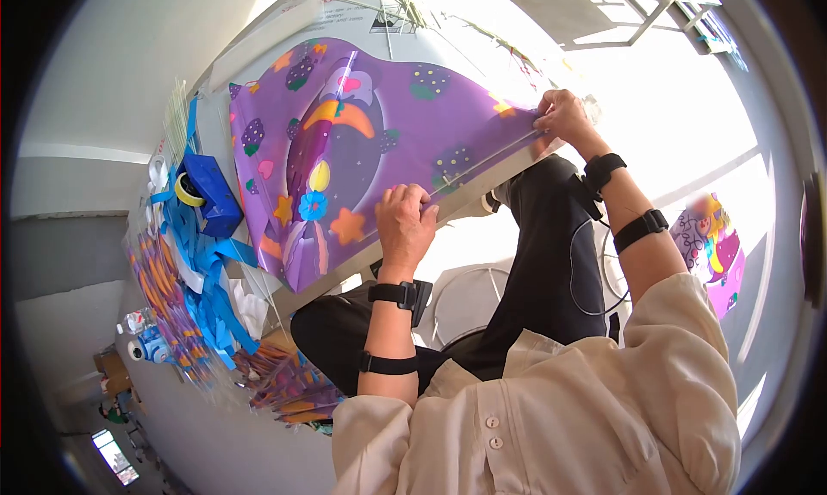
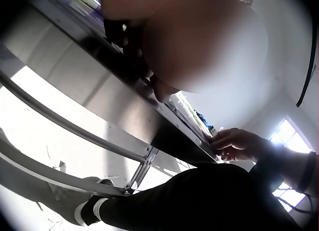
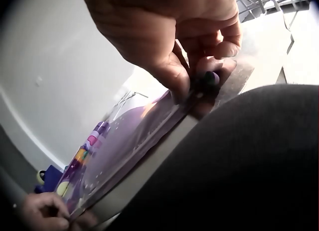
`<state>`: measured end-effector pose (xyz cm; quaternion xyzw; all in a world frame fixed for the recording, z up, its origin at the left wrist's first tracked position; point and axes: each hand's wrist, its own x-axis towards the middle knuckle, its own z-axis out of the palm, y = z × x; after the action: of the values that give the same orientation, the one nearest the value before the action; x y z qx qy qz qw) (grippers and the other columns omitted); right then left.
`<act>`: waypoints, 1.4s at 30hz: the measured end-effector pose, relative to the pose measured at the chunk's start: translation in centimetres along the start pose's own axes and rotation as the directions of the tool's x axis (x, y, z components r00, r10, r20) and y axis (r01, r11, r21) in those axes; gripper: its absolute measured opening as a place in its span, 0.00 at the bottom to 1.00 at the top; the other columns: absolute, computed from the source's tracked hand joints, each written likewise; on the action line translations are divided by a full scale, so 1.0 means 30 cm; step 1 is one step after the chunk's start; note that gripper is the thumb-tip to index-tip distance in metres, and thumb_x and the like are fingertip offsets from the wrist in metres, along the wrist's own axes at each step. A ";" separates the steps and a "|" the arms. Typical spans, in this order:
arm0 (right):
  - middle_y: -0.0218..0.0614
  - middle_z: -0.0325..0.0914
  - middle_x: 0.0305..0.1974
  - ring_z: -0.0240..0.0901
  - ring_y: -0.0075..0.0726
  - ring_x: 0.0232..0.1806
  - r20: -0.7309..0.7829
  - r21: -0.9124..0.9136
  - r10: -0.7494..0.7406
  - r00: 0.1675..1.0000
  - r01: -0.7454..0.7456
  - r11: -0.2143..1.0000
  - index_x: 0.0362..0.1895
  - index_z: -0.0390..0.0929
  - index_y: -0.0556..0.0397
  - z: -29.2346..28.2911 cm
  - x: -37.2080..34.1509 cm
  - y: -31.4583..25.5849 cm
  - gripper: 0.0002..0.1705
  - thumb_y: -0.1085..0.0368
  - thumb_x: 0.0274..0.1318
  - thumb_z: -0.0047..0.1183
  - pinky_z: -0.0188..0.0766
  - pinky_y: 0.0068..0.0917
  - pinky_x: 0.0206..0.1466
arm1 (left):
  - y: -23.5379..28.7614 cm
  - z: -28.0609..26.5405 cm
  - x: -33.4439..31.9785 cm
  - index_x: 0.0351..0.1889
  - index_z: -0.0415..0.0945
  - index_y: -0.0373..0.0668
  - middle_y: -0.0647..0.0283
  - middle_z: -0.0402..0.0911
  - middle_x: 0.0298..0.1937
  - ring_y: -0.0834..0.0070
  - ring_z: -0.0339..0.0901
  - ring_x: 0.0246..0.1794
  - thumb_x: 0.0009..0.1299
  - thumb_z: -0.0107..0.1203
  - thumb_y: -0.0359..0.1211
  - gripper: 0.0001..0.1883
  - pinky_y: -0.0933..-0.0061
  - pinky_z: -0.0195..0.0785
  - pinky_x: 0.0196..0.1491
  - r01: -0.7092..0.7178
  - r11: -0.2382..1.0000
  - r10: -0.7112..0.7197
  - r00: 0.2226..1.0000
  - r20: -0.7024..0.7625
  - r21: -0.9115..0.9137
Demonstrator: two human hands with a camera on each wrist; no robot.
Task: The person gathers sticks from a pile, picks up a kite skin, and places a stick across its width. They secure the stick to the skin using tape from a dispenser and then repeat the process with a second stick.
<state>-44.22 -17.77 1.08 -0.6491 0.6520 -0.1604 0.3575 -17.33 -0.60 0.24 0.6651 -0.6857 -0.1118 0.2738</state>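
A glossy purple printed sheet (image 1: 413,116) with stars, berries and a moon lies over the table, its straight side along the near edge. My left hand (image 1: 405,228) grips that side near its middle, fingers curled at the edge. At the sheet's right end my right hand (image 1: 564,118) pinches the corner between thumb and fingers. The right wrist view shows this pinch by the right hand (image 3: 169,31) close up, with the folded edge of the sheet (image 3: 124,146) running down to the left hand (image 3: 45,211). In the left wrist view, the left fingers are dark and partly hidden.
Left of the sheet are a blue tape dispenser (image 1: 211,198), blue ribbons (image 1: 207,297) and stacked printed wrappers (image 1: 164,280). Thin sticks (image 1: 401,4) lie at the far edge. My knee (image 1: 551,211) is against the near table side. Another printed sheet (image 1: 711,245) is at the right.
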 end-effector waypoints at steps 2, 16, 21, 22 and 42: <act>0.31 0.75 0.20 0.73 0.25 0.26 -0.036 0.002 -0.051 0.998 0.051 0.999 0.26 0.79 0.57 -0.007 0.004 0.006 0.08 0.73 0.36 0.64 0.71 0.26 0.30 | 0.000 -0.005 -0.001 0.28 0.71 0.43 0.66 0.72 0.25 0.65 0.70 0.32 0.49 0.63 0.26 0.11 0.63 0.60 0.37 0.000 1.000 0.000 1.000 0.012 0.001; 0.40 0.78 0.22 0.76 0.32 0.25 -0.008 -0.139 -0.104 0.995 0.102 0.985 0.25 0.80 0.58 -0.049 0.022 0.056 0.07 0.70 0.37 0.62 0.72 0.28 0.31 | -0.024 -0.007 -0.015 0.31 0.71 0.44 0.66 0.71 0.27 0.67 0.69 0.32 0.49 0.62 0.26 0.13 0.65 0.60 0.38 -0.021 0.997 0.022 1.000 0.011 -0.071; 0.32 0.76 0.20 0.70 0.22 0.21 0.100 0.073 0.016 0.995 -0.024 0.997 0.22 0.77 0.55 -0.098 -0.006 -0.001 0.07 0.67 0.49 0.57 0.67 0.22 0.25 | -0.031 -0.005 -0.028 0.35 0.71 0.43 0.63 0.71 0.31 0.65 0.70 0.36 0.49 0.62 0.26 0.15 0.64 0.60 0.41 -0.016 0.997 0.016 1.000 0.002 -0.082; 0.32 0.76 0.20 0.70 0.22 0.21 0.102 0.072 0.015 0.995 -0.022 0.997 0.22 0.77 0.55 -0.114 -0.025 -0.022 0.07 0.67 0.49 0.57 0.67 0.22 0.25 | -0.031 -0.006 -0.033 0.38 0.71 0.42 0.61 0.71 0.35 0.63 0.70 0.39 0.49 0.62 0.27 0.18 0.63 0.60 0.44 -0.013 0.991 0.007 0.999 -0.043 -0.136; 0.35 0.77 0.28 0.69 0.22 0.25 -0.036 0.774 0.091 0.995 -0.029 0.633 0.38 0.76 0.61 -0.080 0.024 -0.168 0.10 0.68 0.56 0.50 0.66 0.18 0.29 | -0.386 -0.360 -0.027 0.34 0.76 0.33 0.55 0.79 0.32 0.63 0.77 0.31 0.60 0.53 0.24 0.06 0.67 0.69 0.37 0.294 0.944 -0.330 0.814 -0.479 -0.150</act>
<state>-42.08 -19.62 5.97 -0.4059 0.5546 -0.4347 0.5820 -1.85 1.43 2.99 0.7648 -0.4691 -0.0036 0.4416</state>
